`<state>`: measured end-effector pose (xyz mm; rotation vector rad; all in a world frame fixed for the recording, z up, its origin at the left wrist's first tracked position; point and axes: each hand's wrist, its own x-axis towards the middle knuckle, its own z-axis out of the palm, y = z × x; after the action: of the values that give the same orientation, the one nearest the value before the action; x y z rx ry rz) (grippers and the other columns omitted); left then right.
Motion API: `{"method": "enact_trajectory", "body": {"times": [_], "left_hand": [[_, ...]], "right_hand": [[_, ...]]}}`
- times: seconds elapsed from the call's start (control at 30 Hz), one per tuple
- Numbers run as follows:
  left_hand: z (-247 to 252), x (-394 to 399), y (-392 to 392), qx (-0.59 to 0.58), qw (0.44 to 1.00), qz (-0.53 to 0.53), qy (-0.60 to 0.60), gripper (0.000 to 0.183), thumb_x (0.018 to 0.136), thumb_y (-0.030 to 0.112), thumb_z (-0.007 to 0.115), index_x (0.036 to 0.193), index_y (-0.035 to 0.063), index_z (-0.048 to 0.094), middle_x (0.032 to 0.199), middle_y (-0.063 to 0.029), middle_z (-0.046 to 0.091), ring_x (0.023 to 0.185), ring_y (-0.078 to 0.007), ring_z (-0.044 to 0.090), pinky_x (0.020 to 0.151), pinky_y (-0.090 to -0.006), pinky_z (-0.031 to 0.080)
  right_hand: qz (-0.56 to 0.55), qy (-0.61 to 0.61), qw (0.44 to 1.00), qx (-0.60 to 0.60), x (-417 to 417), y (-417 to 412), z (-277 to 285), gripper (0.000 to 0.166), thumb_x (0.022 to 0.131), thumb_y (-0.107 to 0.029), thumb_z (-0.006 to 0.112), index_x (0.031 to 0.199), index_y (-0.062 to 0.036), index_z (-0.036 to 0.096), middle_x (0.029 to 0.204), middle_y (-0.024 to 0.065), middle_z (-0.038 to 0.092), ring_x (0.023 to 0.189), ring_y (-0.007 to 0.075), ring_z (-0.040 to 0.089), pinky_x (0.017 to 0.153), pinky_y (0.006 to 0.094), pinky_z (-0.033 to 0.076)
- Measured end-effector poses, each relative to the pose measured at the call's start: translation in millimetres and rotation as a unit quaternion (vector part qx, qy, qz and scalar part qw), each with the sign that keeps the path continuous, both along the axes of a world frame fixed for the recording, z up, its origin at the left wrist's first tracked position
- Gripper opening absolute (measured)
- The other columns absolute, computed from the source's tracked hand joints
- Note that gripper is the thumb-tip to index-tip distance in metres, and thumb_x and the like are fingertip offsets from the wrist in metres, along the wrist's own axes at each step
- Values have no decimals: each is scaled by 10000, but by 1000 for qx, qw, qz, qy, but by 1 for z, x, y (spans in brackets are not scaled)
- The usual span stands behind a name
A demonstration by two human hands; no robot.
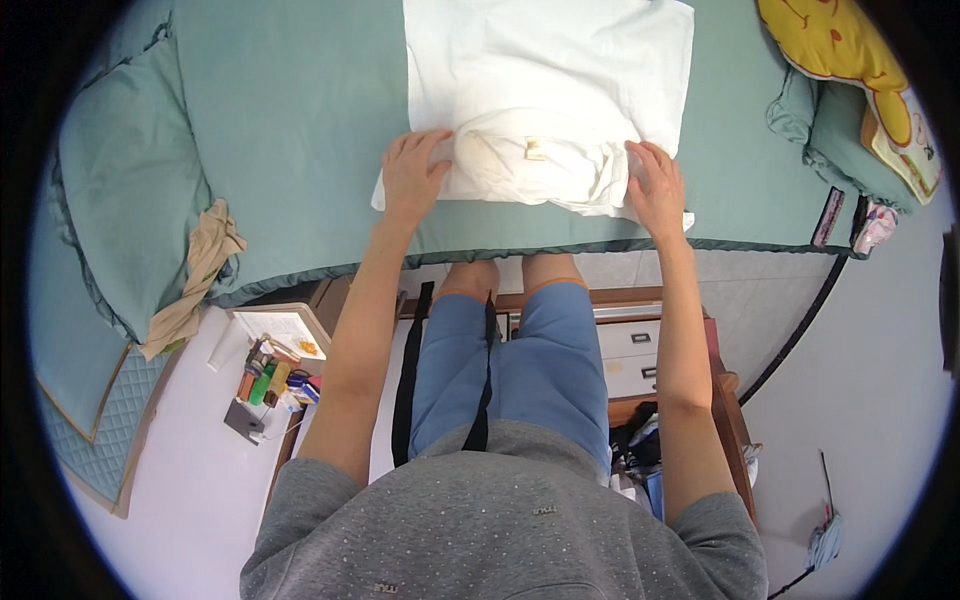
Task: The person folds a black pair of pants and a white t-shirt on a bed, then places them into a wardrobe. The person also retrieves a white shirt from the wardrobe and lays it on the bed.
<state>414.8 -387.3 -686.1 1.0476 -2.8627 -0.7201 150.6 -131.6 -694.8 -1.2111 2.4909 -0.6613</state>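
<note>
White fabric [555, 82] lies on the green sheet of a bed [300, 135], its near part gathered into a thick, creased bundle with a small beige tag. My left hand [416, 174] rests at the left side of the bundle, fingers bent and thumb towards it. At the right side, my right hand [657, 184] touches the cloth with thumb and fingers. Whether either hand pinches the fabric cannot be told.
A green pillow [131, 187] and a beige cloth [196, 274] lie at the left. Yellow cartoon cushion [847, 45] and folded green bedding [847, 142] are at the far right. Below the bed edge stand a cluttered bedside table [319, 319] and white drawers [626, 341].
</note>
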Motion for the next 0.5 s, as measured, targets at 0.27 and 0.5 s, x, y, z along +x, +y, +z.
{"method": "enact_trajectory", "body": {"times": [0.27, 0.5], "left_hand": [[3, 5, -27, 230, 969, 95, 7, 176, 857, 192, 693, 924, 31, 676, 863, -44, 607, 831, -199, 554, 767, -295, 429], [110, -41, -45, 336, 926, 130, 115, 199, 918, 209, 659, 963, 20, 701, 847, 12, 636, 784, -96, 558, 715, -240, 442]], "right_hand": [[-80, -183, 978, 63, -21, 16, 1, 202, 876, -185, 650, 1013, -36, 642, 845, 118, 662, 803, 264, 591, 795, 342, 456], [-223, -353, 907, -50, -41, 63, 98, 219, 952, -246, 624, 1038, -45, 645, 862, -26, 601, 799, 75, 506, 712, 221, 416]]}}
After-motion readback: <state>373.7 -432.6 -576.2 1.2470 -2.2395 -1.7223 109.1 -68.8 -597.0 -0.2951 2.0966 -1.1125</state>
